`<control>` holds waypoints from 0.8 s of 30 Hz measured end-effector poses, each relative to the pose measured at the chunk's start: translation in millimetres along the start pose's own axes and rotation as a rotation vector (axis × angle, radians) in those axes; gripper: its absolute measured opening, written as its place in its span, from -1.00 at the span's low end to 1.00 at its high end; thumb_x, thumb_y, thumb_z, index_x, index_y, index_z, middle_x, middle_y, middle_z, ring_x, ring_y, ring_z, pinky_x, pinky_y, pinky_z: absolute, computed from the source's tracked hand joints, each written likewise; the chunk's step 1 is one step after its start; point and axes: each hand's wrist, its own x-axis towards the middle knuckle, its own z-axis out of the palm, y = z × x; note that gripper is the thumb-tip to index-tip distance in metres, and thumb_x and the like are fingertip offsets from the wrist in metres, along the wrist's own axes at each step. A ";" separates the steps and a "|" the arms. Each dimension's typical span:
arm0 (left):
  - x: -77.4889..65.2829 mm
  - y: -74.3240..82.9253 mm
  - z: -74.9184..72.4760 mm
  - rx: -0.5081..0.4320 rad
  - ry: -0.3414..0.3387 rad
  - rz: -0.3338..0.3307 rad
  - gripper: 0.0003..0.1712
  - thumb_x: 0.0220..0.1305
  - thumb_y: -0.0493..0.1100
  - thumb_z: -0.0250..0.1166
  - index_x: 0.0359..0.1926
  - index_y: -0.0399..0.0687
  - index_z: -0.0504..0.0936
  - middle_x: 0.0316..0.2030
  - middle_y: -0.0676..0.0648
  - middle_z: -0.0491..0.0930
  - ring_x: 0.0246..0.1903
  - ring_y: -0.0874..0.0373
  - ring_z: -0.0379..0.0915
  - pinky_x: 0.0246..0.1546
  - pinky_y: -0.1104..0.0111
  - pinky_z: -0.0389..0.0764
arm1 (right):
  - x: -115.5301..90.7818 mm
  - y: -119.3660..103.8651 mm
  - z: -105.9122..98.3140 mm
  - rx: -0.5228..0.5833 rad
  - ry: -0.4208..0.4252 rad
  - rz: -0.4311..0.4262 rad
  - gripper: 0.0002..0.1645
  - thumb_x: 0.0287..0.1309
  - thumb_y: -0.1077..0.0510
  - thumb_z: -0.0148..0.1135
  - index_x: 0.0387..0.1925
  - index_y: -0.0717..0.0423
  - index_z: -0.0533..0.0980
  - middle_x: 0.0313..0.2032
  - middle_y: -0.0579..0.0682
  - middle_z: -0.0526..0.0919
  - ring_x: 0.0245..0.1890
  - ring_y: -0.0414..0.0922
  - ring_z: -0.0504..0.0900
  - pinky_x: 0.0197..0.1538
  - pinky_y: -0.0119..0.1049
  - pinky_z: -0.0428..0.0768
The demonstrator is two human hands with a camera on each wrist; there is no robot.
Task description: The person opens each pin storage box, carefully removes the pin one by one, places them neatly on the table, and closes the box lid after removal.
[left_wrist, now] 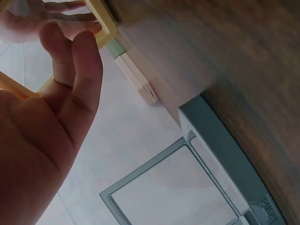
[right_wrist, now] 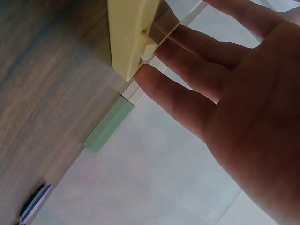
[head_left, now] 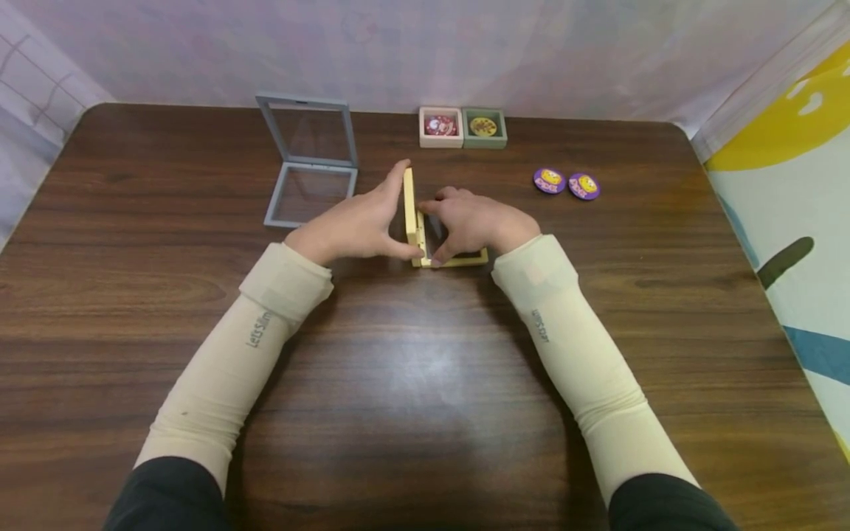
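Note:
A hinged yellow display frame (head_left: 411,203) with clear film stands partly unfolded at mid-table, one half upright and the other half flat. My left hand (head_left: 361,221) grips the upright half from the left, fingers at its top and thumb low by the hinge. Over the flat half arches my right hand (head_left: 474,221), its thumb at the near edge and its fingertips at the far side by the hinge. The left wrist view shows two curled fingers (left_wrist: 86,61) beside the yellow frame (left_wrist: 105,23). In the right wrist view, fingertips (right_wrist: 147,75) meet the yellow frame's edge (right_wrist: 129,37).
An unfolded grey-blue display frame (head_left: 319,160) stands at the left. Near the wall sit a pink box frame (head_left: 425,140) and a green box frame (head_left: 488,143), each with a round piece inside. Two purple round badges (head_left: 549,181) lie at the right.

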 end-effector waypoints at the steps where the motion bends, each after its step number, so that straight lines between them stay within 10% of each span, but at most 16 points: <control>1: -0.4 -0.1 -0.1 -0.008 -0.007 0.001 0.42 0.04 0.22 0.36 0.42 -0.01 -0.63 0.49 -0.29 -0.27 -0.03 -0.14 0.52 0.01 0.05 0.56 | 0.3 -0.1 0.5 0.001 0.001 0.002 0.12 -0.10 -0.14 0.46 0.43 -0.06 0.08 0.41 0.18 0.09 0.38 0.13 0.15 0.35 0.13 0.29; 11: -1.5 -4.2 -1.2 -0.077 -0.039 0.050 0.38 0.09 0.18 0.36 0.42 -0.04 -0.60 0.26 -0.34 0.31 -0.27 -0.03 0.53 -0.16 0.12 0.56 | 1.7 -2.0 2.4 -0.014 0.024 0.019 0.15 -0.13 -0.19 0.47 0.43 -0.02 0.09 0.39 0.19 0.17 0.35 0.10 0.21 0.34 0.10 0.32; 24: -7.7 -5.7 -16.9 -0.125 -0.048 -0.001 0.28 0.18 0.21 0.26 0.44 -0.11 -0.55 0.42 -0.23 0.09 -0.04 -0.03 0.52 -0.01 0.10 0.56 | 4.6 -7.3 1.6 -0.074 0.055 0.082 0.09 -0.12 -0.34 0.38 0.35 0.11 0.25 0.24 0.19 0.35 0.19 0.12 0.39 0.22 0.10 0.45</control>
